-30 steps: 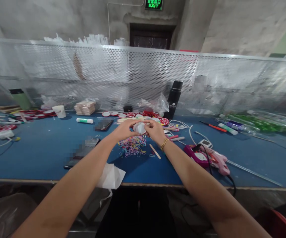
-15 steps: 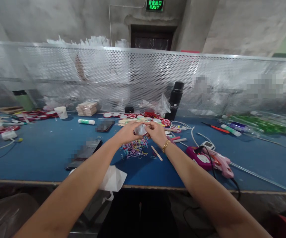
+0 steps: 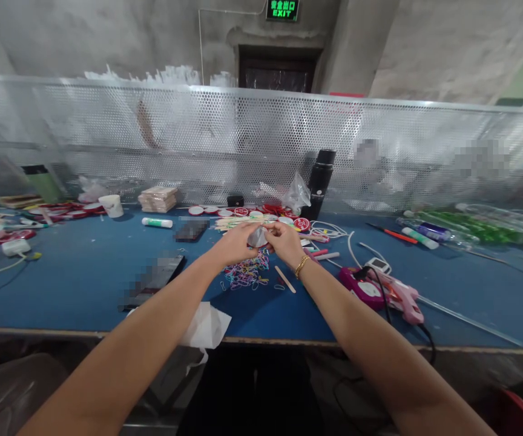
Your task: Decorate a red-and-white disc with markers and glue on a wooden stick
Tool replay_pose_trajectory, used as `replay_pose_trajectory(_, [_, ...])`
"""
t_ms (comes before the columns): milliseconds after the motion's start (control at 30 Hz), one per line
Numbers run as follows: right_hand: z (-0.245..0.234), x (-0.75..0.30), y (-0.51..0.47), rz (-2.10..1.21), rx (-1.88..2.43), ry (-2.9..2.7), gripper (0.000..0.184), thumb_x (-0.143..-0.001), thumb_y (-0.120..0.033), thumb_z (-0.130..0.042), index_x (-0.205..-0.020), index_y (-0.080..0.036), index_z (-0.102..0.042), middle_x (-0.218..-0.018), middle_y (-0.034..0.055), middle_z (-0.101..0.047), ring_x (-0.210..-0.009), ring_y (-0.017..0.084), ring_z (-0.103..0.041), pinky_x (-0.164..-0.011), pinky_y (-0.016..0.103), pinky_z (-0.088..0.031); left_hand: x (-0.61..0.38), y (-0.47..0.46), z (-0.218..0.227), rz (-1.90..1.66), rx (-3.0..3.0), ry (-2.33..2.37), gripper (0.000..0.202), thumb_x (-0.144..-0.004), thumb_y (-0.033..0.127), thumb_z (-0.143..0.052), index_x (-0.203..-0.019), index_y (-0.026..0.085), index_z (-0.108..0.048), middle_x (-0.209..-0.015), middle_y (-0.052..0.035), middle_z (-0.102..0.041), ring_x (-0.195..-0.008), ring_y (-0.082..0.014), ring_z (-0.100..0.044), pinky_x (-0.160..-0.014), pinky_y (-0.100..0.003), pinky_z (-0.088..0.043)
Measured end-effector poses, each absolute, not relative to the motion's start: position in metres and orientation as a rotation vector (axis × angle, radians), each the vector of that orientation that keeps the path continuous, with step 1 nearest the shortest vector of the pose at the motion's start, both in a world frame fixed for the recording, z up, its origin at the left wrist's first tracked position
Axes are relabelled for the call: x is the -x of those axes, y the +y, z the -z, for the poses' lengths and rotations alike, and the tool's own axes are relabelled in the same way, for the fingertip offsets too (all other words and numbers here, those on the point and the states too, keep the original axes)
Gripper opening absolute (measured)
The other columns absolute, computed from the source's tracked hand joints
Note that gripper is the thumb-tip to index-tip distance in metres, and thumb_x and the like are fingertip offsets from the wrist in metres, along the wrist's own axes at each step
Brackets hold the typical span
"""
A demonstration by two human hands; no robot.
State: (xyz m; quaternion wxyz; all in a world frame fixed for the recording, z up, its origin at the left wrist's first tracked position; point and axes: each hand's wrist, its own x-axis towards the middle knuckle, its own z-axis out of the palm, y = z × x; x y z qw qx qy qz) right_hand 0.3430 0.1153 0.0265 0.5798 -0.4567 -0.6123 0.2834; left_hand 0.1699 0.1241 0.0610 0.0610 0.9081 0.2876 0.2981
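Between my two hands is a small round disc (image 3: 257, 237) with a pale, shiny face and a reddish edge. My left hand (image 3: 236, 243) closes round its left side. The fingertips of my right hand (image 3: 285, 242) pinch its right edge. Just below the disc, a heap of coloured paper clips (image 3: 246, 271) lies on the blue table. A flat wooden stick (image 3: 285, 279) rests to the right of the heap. Behind my hands are a bundle of wooden sticks (image 3: 225, 223) and several red and white round discs (image 3: 301, 224).
A pink glue gun (image 3: 407, 303) with a cord and a purple box (image 3: 364, 289) lie on the right. A black bottle (image 3: 320, 184) stands at the back. On the left are a phone (image 3: 191, 229), a glue stick (image 3: 157, 223) and a dark tablet-like object (image 3: 155, 283). White tissue (image 3: 209, 327) hangs over the front edge.
Both hands stay in nearly the same place, still holding the disc. The view has shifted very slightly; nothing else has visibly moved.
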Motion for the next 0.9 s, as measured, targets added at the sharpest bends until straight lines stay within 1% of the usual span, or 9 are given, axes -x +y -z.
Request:
replay_pose_trajectory(133, [-0.023,-0.347,0.120,-0.611,1.075,-1.466,0.026,-0.077,-0.030,-0.060,-0.099,-0.017,-0.067,-0.057,-0.0027,-0.060,-0.046,0.015,-0.058,-0.046,0.027,-0.049,-0.169,0.127,-0.057,-0.905,-2.725,0.909,0.072,-0.068,0.020,-0.069,-0.137,0.018,-0.053,-0.140,-0.0143,-0.054,-0.131,-0.0300,-0.048,-0.110,-0.042,-0.035])
replay_pose_trajectory(200, [-0.023,-0.350,0.122,-0.485,1.094,-1.540,0.028,-0.079,-0.029,-0.059,-0.103,-0.017,-0.068,-0.059,-0.0025,-0.062,-0.048,0.015,-0.058,-0.052,0.028,-0.050,-0.167,0.130,-0.055,-0.924,-2.642,0.949,0.077,-0.068,0.029,-0.075,-0.140,0.019,-0.050,-0.143,-0.0143,-0.052,-0.133,-0.0311,-0.046,-0.111,-0.043,-0.034])
replay_pose_trajectory(267, [-0.023,-0.352,0.122,-0.317,1.118,-1.629,0.029,-0.080,-0.027,-0.059,-0.105,-0.017,-0.069,-0.065,-0.0008,-0.065,-0.054,0.015,-0.060,-0.060,0.029,-0.051,-0.163,0.135,-0.054,-0.974,-2.501,0.991,0.074,-0.072,0.040,-0.073,-0.140,0.020,-0.051,-0.142,-0.0133,-0.054,-0.129,-0.0303,-0.050,-0.107,-0.041,-0.037])
replay_pose_trajectory(367, [-0.023,-0.353,0.123,-0.194,1.126,-1.702,0.024,-0.080,-0.026,-0.061,-0.101,-0.017,-0.070,-0.077,0.0029,-0.070,-0.066,0.016,-0.064,-0.069,0.030,-0.051,-0.157,0.145,-0.054,-1.063,-2.323,1.007,0.045,-0.083,0.042,-0.062,-0.123,0.022,-0.066,-0.123,-0.0096,-0.068,-0.111,-0.0258,-0.061,-0.097,-0.035,-0.043])
replay_pose_trajectory(467, [-0.021,-0.352,0.125,-0.231,1.095,-1.718,0.019,-0.082,-0.028,-0.063,-0.096,-0.017,-0.070,-0.083,0.0045,-0.073,-0.074,0.017,-0.066,-0.073,0.030,-0.052,-0.152,0.154,-0.054,-1.093,-2.189,1.040,0.024,-0.076,0.040,-0.068,-0.091,0.022,-0.076,-0.091,-0.0044,-0.074,-0.091,-0.0232,-0.064,-0.084,-0.031,-0.045])
replay_pose_trajectory(533, [-0.020,-0.352,0.126,-0.246,1.077,-1.720,0.019,-0.083,-0.031,-0.064,-0.095,-0.018,-0.070,-0.085,0.0049,-0.074,-0.077,0.018,-0.068,-0.075,0.031,-0.053,-0.150,0.157,-0.052,-1.103,-2.100,1.067,0.021,-0.071,0.040,-0.072,-0.081,0.022,-0.075,-0.076,-0.0014,-0.071,-0.080,-0.0208,-0.061,-0.074,-0.028,-0.045])
replay_pose_trajectory(733, [-0.027,-0.352,0.120,-0.183,1.040,-1.751,0.025,-0.088,-0.034,-0.056,-0.098,-0.020,-0.074,-0.093,0.0059,-0.076,-0.085,0.020,-0.068,-0.079,0.032,-0.050,-0.151,0.159,-0.051,-1.094,-2.143,1.068,0.024,-0.075,0.042,-0.067,-0.080,0.020,-0.075,-0.069,0.0006,-0.065,-0.065,-0.0149,-0.053,-0.061,-0.025,-0.039])
replay_pose_trajectory(833, [-0.028,-0.350,0.119,-0.274,1.007,-1.672,0.026,-0.086,-0.033,-0.056,-0.098,-0.019,-0.074,-0.089,0.0047,-0.074,-0.078,0.018,-0.066,-0.074,0.030,-0.050,-0.152,0.157,-0.052,-1.063,-2.168,1.076,0.026,-0.078,0.043,-0.064,-0.080,0.020,-0.075,-0.065,0.0009,-0.061,-0.060,-0.0137,-0.050,-0.058,-0.025,-0.037])
replay_pose_trajectory(900, [-0.028,-0.350,0.120,-0.322,1.008,-1.617,0.024,-0.082,-0.033,-0.058,-0.092,-0.018,-0.074,-0.082,0.0036,-0.072,-0.072,0.017,-0.063,-0.070,0.029,-0.049,-0.152,0.156,-0.054,-1.047,-2.177,1.059,0.027,-0.077,0.043,-0.064,-0.080,0.019,-0.075,-0.065,0.0008,-0.062,-0.059,-0.0134,-0.050,-0.058,-0.025,-0.037])
